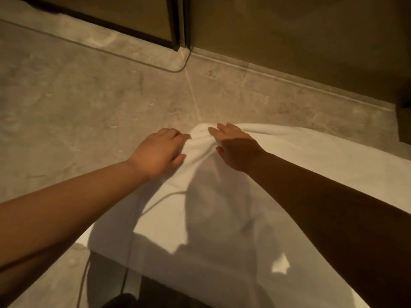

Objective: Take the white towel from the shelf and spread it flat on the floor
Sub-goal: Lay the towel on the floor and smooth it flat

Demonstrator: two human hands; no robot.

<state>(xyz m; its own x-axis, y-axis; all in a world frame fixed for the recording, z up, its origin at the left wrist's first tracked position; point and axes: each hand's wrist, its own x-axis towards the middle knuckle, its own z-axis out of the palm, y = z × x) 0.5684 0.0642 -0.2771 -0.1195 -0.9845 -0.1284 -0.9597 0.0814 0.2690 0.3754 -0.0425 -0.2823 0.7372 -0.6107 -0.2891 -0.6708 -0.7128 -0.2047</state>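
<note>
Dim, warm yellow-brown light tints everything. It seems to fall from behind and to the left: the left hand (pixel 158 152) and its forearm are lit, while the right hand (pixel 235 147) and forearm lie in deep shadow. A broad soft shadow covers the white towel (pixel 311 156) below and between the hands, with one small bright patch lower right. Detail is soft and slightly blurred throughout. Beyond the hands, the floor (pixel 77 103) edge lines bow from wide-angle distortion, and the far wall (pixel 289 30) is murky.
</note>
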